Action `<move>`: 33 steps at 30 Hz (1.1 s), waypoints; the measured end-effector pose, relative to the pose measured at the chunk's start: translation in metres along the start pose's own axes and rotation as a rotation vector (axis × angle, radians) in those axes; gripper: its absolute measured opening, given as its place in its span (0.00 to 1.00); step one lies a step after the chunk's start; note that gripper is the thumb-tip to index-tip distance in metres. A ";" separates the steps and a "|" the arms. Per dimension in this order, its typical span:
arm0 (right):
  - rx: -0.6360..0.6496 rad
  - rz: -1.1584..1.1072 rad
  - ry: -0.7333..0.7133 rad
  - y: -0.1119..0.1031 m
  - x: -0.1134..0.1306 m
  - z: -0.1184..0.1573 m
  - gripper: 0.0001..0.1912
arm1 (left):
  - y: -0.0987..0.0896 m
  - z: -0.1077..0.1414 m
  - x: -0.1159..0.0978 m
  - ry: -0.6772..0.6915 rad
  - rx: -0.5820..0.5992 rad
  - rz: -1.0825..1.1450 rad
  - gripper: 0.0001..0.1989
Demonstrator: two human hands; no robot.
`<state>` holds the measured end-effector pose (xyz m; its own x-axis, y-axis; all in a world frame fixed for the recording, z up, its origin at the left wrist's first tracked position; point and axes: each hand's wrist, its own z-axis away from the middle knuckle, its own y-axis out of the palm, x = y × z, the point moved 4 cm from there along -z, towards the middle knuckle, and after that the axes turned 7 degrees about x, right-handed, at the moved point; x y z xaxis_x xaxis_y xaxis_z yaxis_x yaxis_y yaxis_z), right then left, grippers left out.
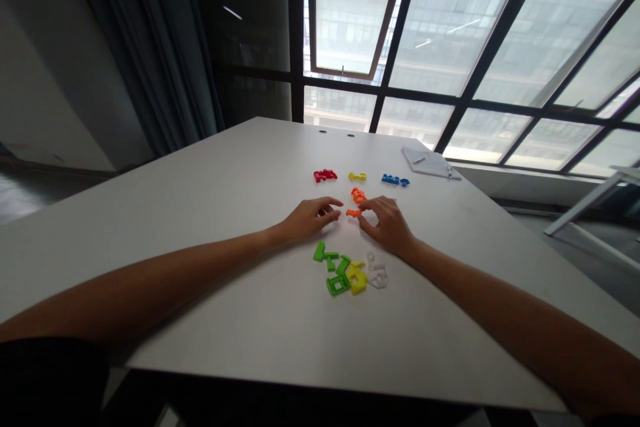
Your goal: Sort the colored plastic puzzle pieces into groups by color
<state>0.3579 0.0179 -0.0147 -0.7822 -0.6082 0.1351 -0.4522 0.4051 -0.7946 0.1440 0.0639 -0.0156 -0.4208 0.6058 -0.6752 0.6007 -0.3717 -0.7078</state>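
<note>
My right hand (386, 223) pinches a small orange plastic piece (353, 213) between thumb and fingers, low over the table. Just beyond it lie more orange plastic pieces (358, 195), partly behind my right fingers. To the left, my left hand (314, 217) is held with thumb and fingers apart and nothing between them, close to the small orange piece but not touching it. Nearer to me is a loose group of green pieces (339, 284), yellow pieces (357, 279) and clear or white pieces (379, 276).
Along the far side of the white table (240, 307) sit red pieces (325, 175), yellow pieces (357, 176) and blue pieces (391, 179). Paper sheets (431, 163) with a pen lie at the back right. Windows stand behind the table, and a dark curtain (150, 47) hangs at left.
</note>
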 end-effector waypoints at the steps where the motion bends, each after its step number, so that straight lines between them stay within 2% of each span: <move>1: -0.019 0.021 0.077 0.001 -0.007 -0.001 0.05 | 0.001 0.000 0.000 -0.008 0.005 -0.002 0.21; 4: 0.003 0.094 0.217 0.005 -0.027 0.000 0.04 | 0.003 0.000 -0.001 0.011 0.052 -0.008 0.18; 7: 0.069 0.173 0.263 0.008 -0.038 0.001 0.07 | 0.005 0.000 -0.002 0.031 0.079 -0.005 0.16; 9: 0.062 0.196 0.307 0.007 -0.042 0.002 0.11 | 0.004 0.001 -0.003 0.032 0.078 0.000 0.15; 11: 0.061 0.200 0.326 0.006 -0.042 0.002 0.10 | 0.004 0.001 -0.004 0.030 0.074 0.006 0.15; 13: 0.104 0.196 0.290 0.007 -0.037 0.001 0.06 | 0.004 0.001 -0.005 0.033 0.077 0.006 0.15; 15: 0.140 0.173 0.237 0.009 -0.032 -0.001 0.07 | 0.004 0.001 -0.006 0.038 0.084 0.001 0.16; 18: 0.087 0.119 0.205 0.005 -0.028 -0.001 0.11 | 0.005 0.002 -0.007 0.039 0.101 0.005 0.16; 21: 0.068 -0.008 0.141 0.001 -0.022 -0.001 0.09 | 0.006 0.004 -0.009 0.049 0.126 0.031 0.17; 25: 0.259 -0.281 -0.018 -0.001 0.003 -0.002 0.06 | 0.004 0.008 -0.017 0.126 0.273 0.098 0.16; 29: 0.429 -0.496 -0.074 -0.003 0.031 -0.003 0.06 | -0.003 0.011 -0.023 0.181 0.483 0.108 0.14; 33: 0.512 -0.590 -0.121 0.000 0.045 -0.003 0.07 | -0.005 0.014 -0.025 0.257 0.625 0.039 0.16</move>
<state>0.3221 -0.0077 -0.0070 -0.4086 -0.7070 0.5772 -0.5017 -0.3543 -0.7891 0.1417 0.0407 0.0020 -0.1856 0.7032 -0.6863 0.0736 -0.6866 -0.7233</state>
